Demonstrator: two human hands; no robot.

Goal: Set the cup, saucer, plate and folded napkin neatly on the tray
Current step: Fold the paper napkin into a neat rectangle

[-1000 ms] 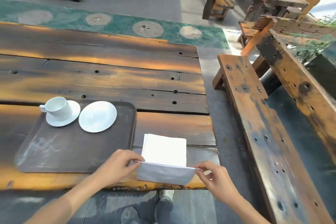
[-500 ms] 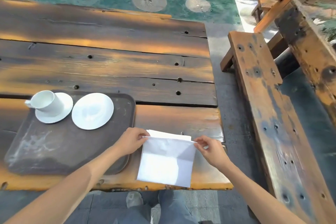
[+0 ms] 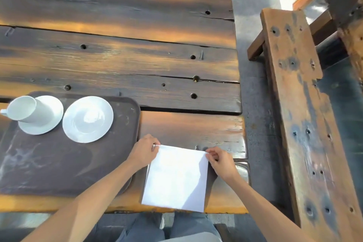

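A white napkin [image 3: 175,179] lies folded flat on the table, just right of the dark brown tray [image 3: 49,165]. My left hand [image 3: 144,151] pinches its far left corner and my right hand [image 3: 221,160] pinches its far right corner. On the tray's far side a white cup [image 3: 23,109] stands on its saucer [image 3: 48,122], handle to the left. A white plate [image 3: 88,119] sits beside the saucer, to its right. The near half of the tray holds nothing.
The wooden plank table [image 3: 137,61] has holes and gaps between boards; its near edge runs just under the napkin. A long wooden bench [image 3: 302,116] stands to the right across a concrete gap. My legs show below the table edge.
Both hands carried the napkin's near edge up and over to the far edge, folding it flat. The camera tilted downward and closer.
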